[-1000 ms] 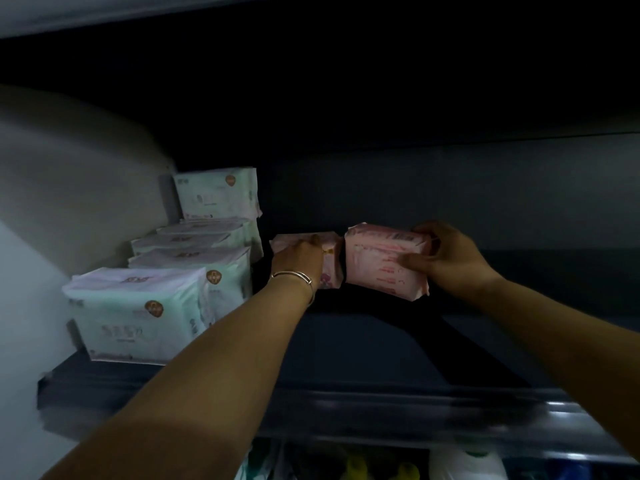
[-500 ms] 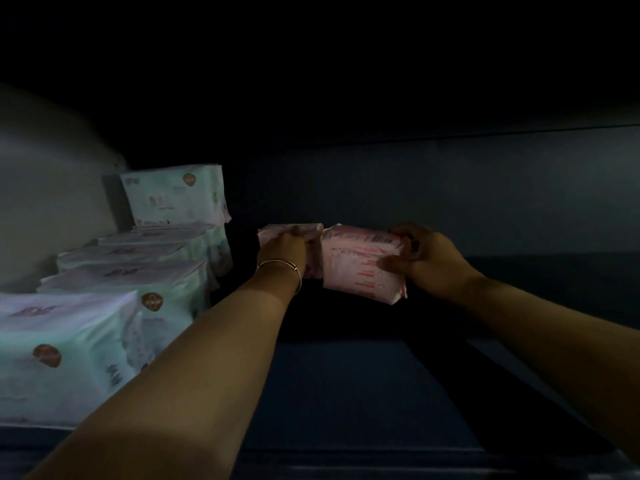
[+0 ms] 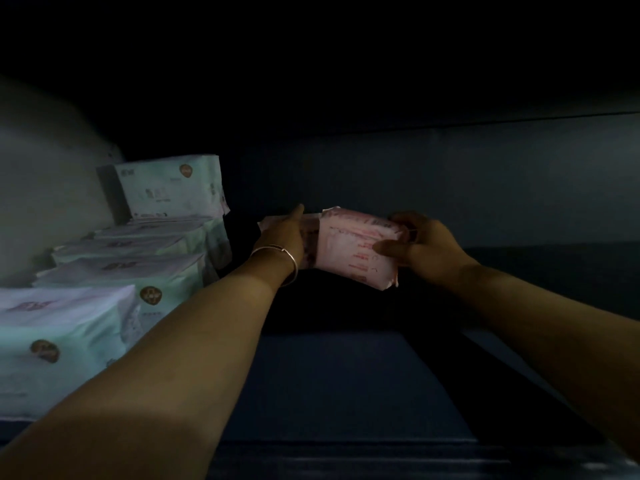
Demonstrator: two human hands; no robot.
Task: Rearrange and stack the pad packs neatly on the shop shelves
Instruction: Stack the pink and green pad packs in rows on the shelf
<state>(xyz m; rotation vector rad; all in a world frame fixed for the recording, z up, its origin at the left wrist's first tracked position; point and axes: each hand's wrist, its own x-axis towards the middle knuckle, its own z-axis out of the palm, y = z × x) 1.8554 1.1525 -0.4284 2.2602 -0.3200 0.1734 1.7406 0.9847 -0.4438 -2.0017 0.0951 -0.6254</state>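
Two pink pad packs stand side by side deep on a dark shelf (image 3: pixel 346 382). My right hand (image 3: pixel 420 245) grips the nearer, right pink pack (image 3: pixel 349 252) by its right end, holding it tilted. My left hand (image 3: pixel 282 233), with a thin bangle on the wrist, lies over the left pink pack (image 3: pixel 309 237), which is mostly hidden behind it. Along the shelf's left side runs a row of mint-green pad packs (image 3: pixel 114 271) lying flat, with one mint-green pack (image 3: pixel 173 188) standing upright on top at the back.
The shelf's back wall (image 3: pixel 450 174) is close behind the pink packs. A pale side wall (image 3: pixel 45 188) bounds the left. The shelf above is black and low. Bare dark shelf surface lies between my forearms and to the right.
The view has come closer and shifted slightly right. My left hand has spread over the left pink pack and both packs stay pressed together; the right hand keeps its grip.
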